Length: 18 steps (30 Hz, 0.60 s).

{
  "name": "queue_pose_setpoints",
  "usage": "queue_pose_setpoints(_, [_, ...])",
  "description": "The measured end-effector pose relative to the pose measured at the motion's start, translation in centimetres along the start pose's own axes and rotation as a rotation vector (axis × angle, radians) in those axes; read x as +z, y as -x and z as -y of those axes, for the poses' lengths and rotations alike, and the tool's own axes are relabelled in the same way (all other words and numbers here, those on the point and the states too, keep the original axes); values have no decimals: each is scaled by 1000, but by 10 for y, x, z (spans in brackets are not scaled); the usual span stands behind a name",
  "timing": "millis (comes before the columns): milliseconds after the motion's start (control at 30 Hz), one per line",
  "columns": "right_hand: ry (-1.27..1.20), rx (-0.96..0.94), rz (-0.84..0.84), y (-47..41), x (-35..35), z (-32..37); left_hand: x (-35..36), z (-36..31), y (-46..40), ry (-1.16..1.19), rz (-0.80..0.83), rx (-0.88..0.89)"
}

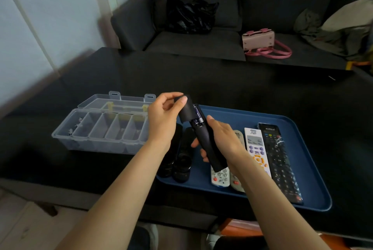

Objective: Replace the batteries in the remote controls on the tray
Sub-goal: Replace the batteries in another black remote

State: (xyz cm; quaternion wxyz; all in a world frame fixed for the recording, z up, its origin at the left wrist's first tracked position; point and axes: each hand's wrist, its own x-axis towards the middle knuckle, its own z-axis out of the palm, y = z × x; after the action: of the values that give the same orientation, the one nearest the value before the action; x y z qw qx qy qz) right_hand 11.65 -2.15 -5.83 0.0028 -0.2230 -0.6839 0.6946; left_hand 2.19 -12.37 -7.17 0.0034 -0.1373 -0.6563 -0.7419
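Above the blue tray (298,128) I hold a black remote control (207,148) back side up, my right hand (222,140) wrapped around its lower body. My left hand (163,116) pinches its black battery cover (186,111), lifted partly off the top end. Batteries (197,117) show in the uncovered compartment. On the tray lie two black remotes (182,161) at the left, two white remotes (221,177) partly under my right arm, a white remote with purple and orange buttons (256,148), and a long black remote (279,154) at the right.
A clear plastic organiser box (101,128) with its lid open stands left of the tray on the black table (242,88); small items lie in its leftmost compartment. Behind the table is a dark sofa with a black bag (189,15), a pink handbag (260,41) and clothes (343,29).
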Motion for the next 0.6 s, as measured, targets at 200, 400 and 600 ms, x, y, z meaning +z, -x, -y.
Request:
queue_pose_setpoints(200, [44, -3, 51, -1, 9, 1, 4, -1, 2, 77, -47, -31])
queue_pose_setpoints(400, [-6, -28, 54, 3, 9, 3, 2, 2, 5, -165, -54, 77])
queue_pose_setpoints(600, [-43, -5, 35, 0, 8, 4, 5, 4, 10, -338, -20, 173])
